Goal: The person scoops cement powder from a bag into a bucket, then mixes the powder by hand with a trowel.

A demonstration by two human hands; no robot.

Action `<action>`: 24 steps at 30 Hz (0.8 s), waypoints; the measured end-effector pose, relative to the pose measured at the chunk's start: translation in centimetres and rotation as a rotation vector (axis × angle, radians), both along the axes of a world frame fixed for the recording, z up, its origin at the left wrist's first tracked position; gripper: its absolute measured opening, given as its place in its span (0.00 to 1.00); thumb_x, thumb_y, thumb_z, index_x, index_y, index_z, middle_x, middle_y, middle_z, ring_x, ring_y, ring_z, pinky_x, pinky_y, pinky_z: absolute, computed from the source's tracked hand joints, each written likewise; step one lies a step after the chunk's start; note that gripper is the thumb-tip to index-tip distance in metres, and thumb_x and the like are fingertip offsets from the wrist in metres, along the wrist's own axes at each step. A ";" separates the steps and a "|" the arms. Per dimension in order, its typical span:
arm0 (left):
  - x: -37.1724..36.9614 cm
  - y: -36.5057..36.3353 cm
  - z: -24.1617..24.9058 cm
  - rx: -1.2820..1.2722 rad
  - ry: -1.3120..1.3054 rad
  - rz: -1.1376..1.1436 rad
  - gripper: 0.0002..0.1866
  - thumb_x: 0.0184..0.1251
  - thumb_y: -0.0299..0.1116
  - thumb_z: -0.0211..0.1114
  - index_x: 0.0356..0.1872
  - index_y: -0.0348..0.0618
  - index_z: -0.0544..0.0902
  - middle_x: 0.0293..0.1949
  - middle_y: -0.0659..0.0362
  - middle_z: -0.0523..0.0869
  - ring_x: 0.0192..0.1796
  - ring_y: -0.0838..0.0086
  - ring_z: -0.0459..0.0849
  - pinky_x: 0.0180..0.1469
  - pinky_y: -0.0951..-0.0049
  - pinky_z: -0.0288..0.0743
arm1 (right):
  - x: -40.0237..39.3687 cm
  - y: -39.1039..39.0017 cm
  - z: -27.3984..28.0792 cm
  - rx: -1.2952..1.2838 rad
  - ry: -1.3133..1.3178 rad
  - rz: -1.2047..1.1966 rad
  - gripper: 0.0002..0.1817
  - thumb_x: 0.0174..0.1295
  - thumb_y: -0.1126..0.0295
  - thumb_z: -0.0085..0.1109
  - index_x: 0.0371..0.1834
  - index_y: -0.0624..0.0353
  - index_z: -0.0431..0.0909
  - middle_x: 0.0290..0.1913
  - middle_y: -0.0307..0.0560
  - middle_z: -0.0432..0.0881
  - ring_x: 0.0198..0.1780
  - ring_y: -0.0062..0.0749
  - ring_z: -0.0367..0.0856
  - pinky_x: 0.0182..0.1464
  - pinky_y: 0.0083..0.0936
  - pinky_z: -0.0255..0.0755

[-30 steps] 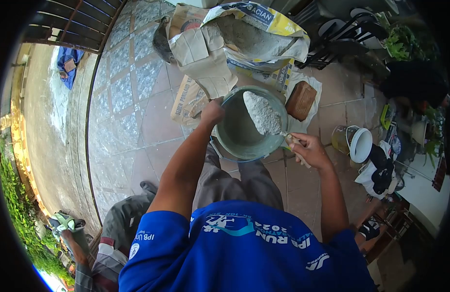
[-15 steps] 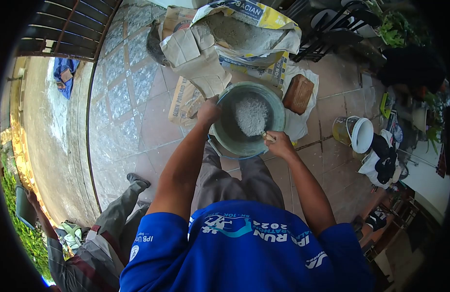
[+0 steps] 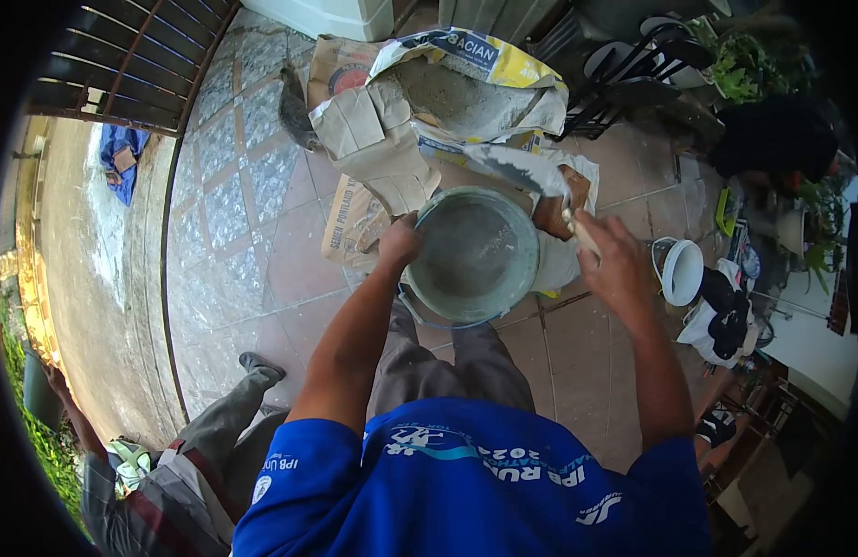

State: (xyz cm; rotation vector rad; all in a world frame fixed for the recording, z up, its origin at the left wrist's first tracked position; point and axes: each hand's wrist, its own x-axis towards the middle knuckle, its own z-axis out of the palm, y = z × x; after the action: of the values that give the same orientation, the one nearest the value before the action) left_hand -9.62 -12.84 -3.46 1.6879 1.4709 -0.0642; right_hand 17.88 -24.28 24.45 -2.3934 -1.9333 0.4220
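Note:
A grey-green bucket (image 3: 516,290) stands in front of my legs, with a thin blue handle hanging at its near side. My left hand (image 3: 401,239) is closed on its left rim. The inside looks grey and dusty, with little material on the bottom. To the right of the bucket, my right hand (image 3: 614,260) is closed around the handle of a trowel (image 3: 522,169). Its pale, dusty blade points left, above the near edge of an open cement sack (image 3: 489,51). Grey powder (image 3: 452,97) fills the sack. The trowel partly covers a reddish-brown brick (image 3: 553,215).
Torn brown cement paper (image 3: 378,139) lies left of the sack. Right of me are a white pail (image 3: 679,272), bags and black chairs (image 3: 647,74). Another person (image 3: 183,483) is at the lower left, beside a gate track. A metal gate (image 3: 132,65) is at the upper left.
My right hand has lifted the trowel out of the bucket, up and to the right. The pale powder heap seen inside the bucket no longer shows. My left hand stays on the rim.

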 end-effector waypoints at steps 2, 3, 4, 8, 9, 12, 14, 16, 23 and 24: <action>0.0 0.1 -0.4 -0.004 -0.006 0.007 0.23 0.65 0.38 0.58 0.61 0.54 0.80 0.53 0.45 0.86 0.56 0.49 0.84 0.58 0.52 0.77 | 0.9 5.5 2.5 0.037 -0.202 0.107 0.22 0.58 0.72 0.64 0.59 0.52 0.78 0.43 0.53 0.80 0.43 0.50 0.84 0.43 0.42 0.78; 0.0 0.0 -0.5 0.004 -0.020 0.016 0.23 0.64 0.37 0.58 0.62 0.53 0.80 0.52 0.43 0.86 0.56 0.48 0.84 0.58 0.52 0.76 | 1.1 8.7 2.7 0.063 -0.320 0.189 0.21 0.59 0.72 0.62 0.58 0.54 0.78 0.41 0.53 0.81 0.41 0.49 0.85 0.41 0.42 0.78; -0.1 0.0 -0.5 0.012 -0.032 0.027 0.24 0.64 0.36 0.58 0.62 0.52 0.80 0.52 0.42 0.85 0.56 0.47 0.84 0.59 0.52 0.76 | 1.8 11.9 1.2 0.063 -0.424 0.275 0.19 0.60 0.71 0.61 0.55 0.57 0.79 0.38 0.52 0.82 0.39 0.47 0.86 0.40 0.43 0.79; -0.1 0.6 -0.3 -0.069 0.000 0.012 0.26 0.62 0.35 0.56 0.65 0.57 0.78 0.53 0.46 0.86 0.55 0.50 0.85 0.59 0.53 0.76 | 1.7 21.6 -11.5 -0.055 -0.653 0.402 0.09 0.59 0.71 0.59 0.39 0.61 0.86 0.37 0.54 0.86 0.38 0.45 0.88 0.37 0.45 0.81; -0.3 0.3 -1.1 -0.072 -0.006 0.029 0.27 0.62 0.34 0.56 0.65 0.57 0.78 0.53 0.45 0.86 0.55 0.50 0.85 0.59 0.53 0.77 | 0.9 22.6 -13.8 -0.142 -0.595 0.382 0.08 0.59 0.72 0.58 0.35 0.60 0.87 0.39 0.55 0.87 0.40 0.45 0.89 0.38 0.45 0.81; -0.5 0.0 -1.3 -0.046 -0.026 0.039 0.29 0.60 0.31 0.56 0.66 0.57 0.78 0.51 0.44 0.87 0.54 0.50 0.85 0.57 0.52 0.77 | 0.2 24.0 -16.0 -0.228 -0.416 0.421 0.07 0.58 0.73 0.58 0.32 0.59 0.86 0.41 0.55 0.88 0.44 0.45 0.89 0.41 0.45 0.82; 0.1 0.1 -0.3 -0.061 -0.054 0.075 0.28 0.60 0.31 0.55 0.66 0.56 0.78 0.50 0.45 0.87 0.54 0.49 0.86 0.57 0.52 0.77 | 2.2 24.7 -12.4 -0.252 -0.264 0.349 0.09 0.55 0.74 0.59 0.37 0.62 0.85 0.41 0.58 0.87 0.46 0.54 0.87 0.46 0.45 0.81; 0.1 0.7 -0.8 -0.047 -0.058 0.050 0.28 0.61 0.31 0.55 0.65 0.55 0.77 0.48 0.44 0.87 0.50 0.47 0.86 0.54 0.50 0.79 | 2.6 25.2 -12.1 -0.302 -0.208 0.232 0.11 0.53 0.73 0.59 0.38 0.64 0.84 0.42 0.62 0.87 0.48 0.56 0.86 0.48 0.48 0.80; 0.3 0.6 -1.1 -0.063 -0.045 0.012 0.27 0.61 0.32 0.55 0.65 0.55 0.77 0.45 0.43 0.87 0.48 0.47 0.87 0.52 0.50 0.79 | 2.6 25.9 -11.1 -0.416 -0.010 0.143 0.14 0.50 0.74 0.59 0.38 0.72 0.83 0.44 0.72 0.84 0.49 0.60 0.85 0.51 0.46 0.78; 0.2 0.4 -0.7 -0.075 -0.039 0.014 0.27 0.61 0.31 0.56 0.65 0.54 0.77 0.45 0.43 0.87 0.48 0.47 0.87 0.52 0.50 0.79 | 2.7 25.4 -12.1 -0.411 0.026 0.107 0.14 0.50 0.73 0.59 0.38 0.73 0.83 0.43 0.73 0.84 0.49 0.61 0.85 0.50 0.46 0.78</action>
State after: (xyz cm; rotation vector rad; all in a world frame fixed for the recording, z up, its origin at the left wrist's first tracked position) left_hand -9.44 -12.42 -4.17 1.6098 1.4340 -0.0770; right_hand 20.54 1.17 12.38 -2.4942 -2.1453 0.9341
